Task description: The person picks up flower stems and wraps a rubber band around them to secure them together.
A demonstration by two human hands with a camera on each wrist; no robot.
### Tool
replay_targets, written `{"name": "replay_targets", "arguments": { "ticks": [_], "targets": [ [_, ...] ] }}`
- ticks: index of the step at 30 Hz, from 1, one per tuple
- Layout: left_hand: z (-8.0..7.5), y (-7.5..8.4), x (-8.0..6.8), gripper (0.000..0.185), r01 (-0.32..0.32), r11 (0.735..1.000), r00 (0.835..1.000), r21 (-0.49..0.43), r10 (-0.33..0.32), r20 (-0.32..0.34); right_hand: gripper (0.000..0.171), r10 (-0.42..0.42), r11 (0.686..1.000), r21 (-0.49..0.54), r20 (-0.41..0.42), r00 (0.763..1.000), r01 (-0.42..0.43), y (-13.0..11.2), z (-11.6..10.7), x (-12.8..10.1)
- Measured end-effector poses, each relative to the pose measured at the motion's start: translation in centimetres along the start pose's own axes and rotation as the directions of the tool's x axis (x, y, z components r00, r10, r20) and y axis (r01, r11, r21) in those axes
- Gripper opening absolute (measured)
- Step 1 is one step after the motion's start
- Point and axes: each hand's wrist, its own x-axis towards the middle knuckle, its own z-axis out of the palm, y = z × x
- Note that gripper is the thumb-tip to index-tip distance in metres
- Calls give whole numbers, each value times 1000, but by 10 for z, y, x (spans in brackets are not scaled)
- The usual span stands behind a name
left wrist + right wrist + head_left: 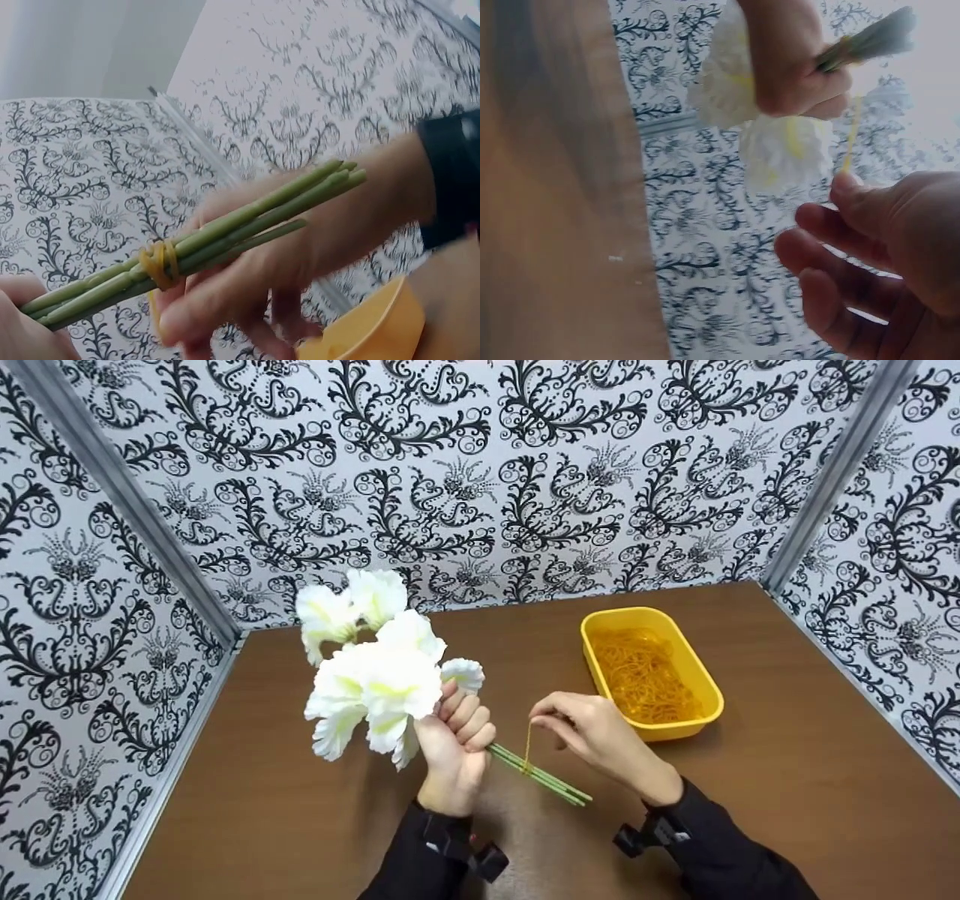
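White artificial flowers (375, 686) with yellow-green centres fan out to the left in the head view. My left hand (456, 742) grips their bundled green stems (551, 784) just below the blooms, and the stem ends point down to the right. A yellow rubber band (159, 264) is wound around the stems beyond that hand. Between thumb and forefinger, my right hand (600, 739) pinches a stretched loop of the band (852, 139), pulled up away from the stems. The right hand's other fingers (821, 292) are loosely bent.
A yellow plastic tub (712, 701) holding many rubber bands (649, 675) stands on the brown table (810, 780), behind the right hand. Patterned black-and-white panels (450, 472) enclose the table at the back and both sides.
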Motion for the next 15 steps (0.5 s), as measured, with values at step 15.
{"name": "replay_targets", "arguments": {
  "ticks": [15],
  "targets": [
    [-2, 0, -2, 43, -31, 994, 999, -103, 35, 40, 12, -44, 993, 102, -69, 997, 51, 0, 48, -8]
  ]
}}
